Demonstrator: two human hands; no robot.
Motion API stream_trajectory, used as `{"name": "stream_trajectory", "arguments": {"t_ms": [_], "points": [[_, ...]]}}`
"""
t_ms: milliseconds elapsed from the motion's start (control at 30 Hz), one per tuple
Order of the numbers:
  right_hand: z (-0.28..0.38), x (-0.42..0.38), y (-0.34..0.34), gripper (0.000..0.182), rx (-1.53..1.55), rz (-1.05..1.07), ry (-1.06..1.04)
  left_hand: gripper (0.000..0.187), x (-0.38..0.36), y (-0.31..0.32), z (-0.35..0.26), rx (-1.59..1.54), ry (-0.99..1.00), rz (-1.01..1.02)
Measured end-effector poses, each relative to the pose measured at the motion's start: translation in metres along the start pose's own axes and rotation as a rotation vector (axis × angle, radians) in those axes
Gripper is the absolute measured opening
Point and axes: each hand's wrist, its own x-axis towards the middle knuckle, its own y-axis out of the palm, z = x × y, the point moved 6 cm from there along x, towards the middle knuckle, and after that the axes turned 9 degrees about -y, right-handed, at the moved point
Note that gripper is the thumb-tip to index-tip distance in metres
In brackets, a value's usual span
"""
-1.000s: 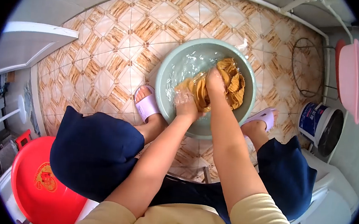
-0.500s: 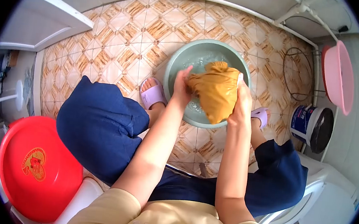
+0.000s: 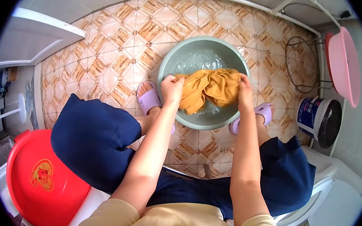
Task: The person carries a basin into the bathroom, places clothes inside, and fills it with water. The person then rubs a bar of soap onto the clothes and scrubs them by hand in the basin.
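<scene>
A mustard-yellow garment (image 3: 212, 86), wet and bunched, stretches between my two hands over a grey-green basin (image 3: 166, 60) of water. Its exact kind cannot be made out from the folds. My left hand (image 3: 172, 88) is closed in a fist on the garment's left end, at the basin's left side. On the other end, my right hand (image 3: 245, 92) grips the cloth near the basin's right rim. The lower folds hang at the water, which ripples and shines behind them.
Purple slippers (image 3: 149, 99) on my feet flank the basin on the tiled floor (image 3: 108, 63). A red basin (image 3: 49, 187) stands at lower left. To the right are a paint bucket (image 3: 318, 120), a pink basin (image 3: 344, 67) on the wall and a white toilet (image 3: 337, 200).
The garment was a compact bundle held up toward the right; now it is spread sideways and lower. My left hand has moved left and closed on its end, and my hands are farther apart.
</scene>
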Motion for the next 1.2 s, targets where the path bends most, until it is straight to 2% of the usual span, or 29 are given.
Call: {"name": "stream_trajectory", "arguments": {"t_ms": [33, 67, 133, 167, 200, 233, 267, 367, 467, 533, 567, 633, 667, 700, 800, 833, 867, 900, 933, 967, 1000, 1033, 1067, 1100, 1133, 1167, 1200], "points": [[-0.016, 0.008, -0.002, 0.035, -0.42, 0.056, -0.253, 0.033, -0.025, -0.007, -0.023, 0.158, 0.039, -0.193], [0.011, -0.01, 0.012, 0.038, -0.77, -0.083, -0.51, 0.033, -0.039, -0.005, -0.029, 0.171, 0.033, -0.19], [0.004, -0.02, 0.04, 0.036, -0.732, -0.079, -0.393, 0.055, -0.066, -0.001, -0.059, 0.52, 0.461, -0.395], [0.002, -0.025, 0.062, 0.037, -0.926, -0.05, -0.343, 0.058, -0.059, 0.015, -0.049, 0.669, 0.46, -0.208], [-0.004, -0.031, 0.079, 0.039, -1.118, -0.016, -0.282, 0.058, -0.056, 0.021, -0.034, 0.685, 0.455, -0.201], [-0.022, -0.033, 0.09, 0.045, -1.237, -0.029, -0.392, 0.053, -0.054, 0.037, -0.019, 0.851, 0.551, -0.165], [-0.025, -0.032, 0.093, 0.045, -1.227, -0.028, -0.374, 0.05, -0.051, 0.052, -0.006, 1.018, 0.649, -0.122], [-0.035, -0.027, 0.099, 0.044, -1.342, -0.006, -0.283, 0.048, -0.032, 0.067, 0.011, 1.063, 0.567, -0.11], [-0.037, -0.013, 0.096, 0.04, -1.3, 0.022, -0.359, 0.041, -0.023, 0.077, -0.003, 1.087, 0.526, -0.139], [-0.041, -0.002, 0.096, 0.037, -1.362, 0.073, -0.317, 0.037, -0.015, 0.083, -0.01, 1.123, 0.461, -0.089], [-0.039, 0.002, 0.097, 0.035, -1.347, 0.028, -0.367, 0.035, -0.004, 0.085, -0.01, 1.084, 0.515, -0.155], [-0.035, 0.015, 0.097, 0.033, -1.336, -0.017, -0.412, 0.034, 0.03, 0.095, -0.005, 1.105, 0.502, -0.108], [-0.045, 0.028, 0.098, 0.032, -1.305, 0.136, -0.218, 0.032, 0.034, 0.097, -0.009, 1.122, 0.489, -0.069], [-0.055, 0.036, 0.099, 0.031, -1.262, 0.285, -0.029, 0.031, 0.029, 0.091, -0.016, 1.083, 0.508, -0.144], [-0.037, 0.053, 0.096, 0.03, -1.097, 0.168, -0.127, 0.028, 0.064, 0.096, -0.002, 0.915, 0.493, -0.115], [-0.047, 0.063, 0.096, 0.037, -1.244, 0.356, -0.077, 0.028, 0.065, 0.093, -0.01, 0.909, 0.495, -0.124], [-0.044, 0.061, 0.094, 0.037, -1.245, 0.359, -0.084, 0.027, 0.063, 0.089, -0.018, 0.91, 0.411, -0.081], [-0.038, 0.061, 0.09, 0.04, -1.037, 0.294, -0.07, 0.029, 0.059, 0.087, -0.028, 0.907, 0.333, -0.034], [-0.032, 0.064, 0.083, 0.043, -0.83, 0.226, -0.06, 0.029, 0.052, 0.082, -0.042, 0.899, 0.342, -0.036], [-0.046, 0.067, 0.079, 0.049, -0.702, 0.2, -0.038, 0.032, 0.046, 0.071, -0.048, 0.726, 0.204, -0.004], [-0.058, 0.066, 0.069, 0.049, -0.704, 0.201, -0.046, 0.038, 0.042, 0.062, -0.046, 0.551, 0.066, 0.025], [-0.054, 0.06, 0.058, 0.05, -0.607, 0.07, -0.039, 0.041, 0.033, 0.053, -0.053, 0.444, 0.116, -0.067], [-0.051, 0.053, 0.049, 0.051, -0.506, -0.058, -0.028, 0.041, 0.023, 0.049, -0.054, 0.442, 0.119, -0.072], [-0.053, 0.044, 0.038, 0.05, -0.416, -0.187, 0.072, 0.04, 0.003, 0.044, -0.06, 0.445, 0.283, -0.126], [-0.046, 0.035, 0.036, 0.05, -0.413, -0.183, 0.07, 0.04, -0.022, 0.039, -0.069, 0.445, 0.446, -0.181], [-0.04, 0.025, 0.031, 0.048, -0.415, -0.221, 0.111, 0.041, -0.042, 0.035, -0.073, 0.309, 0.656, -0.235], [-0.038, 0.014, 0.027, 0.047, -0.419, -0.259, 0.153, 0.041, -0.055, 0.034, -0.063, 0.339, 0.616, -0.253]]}}
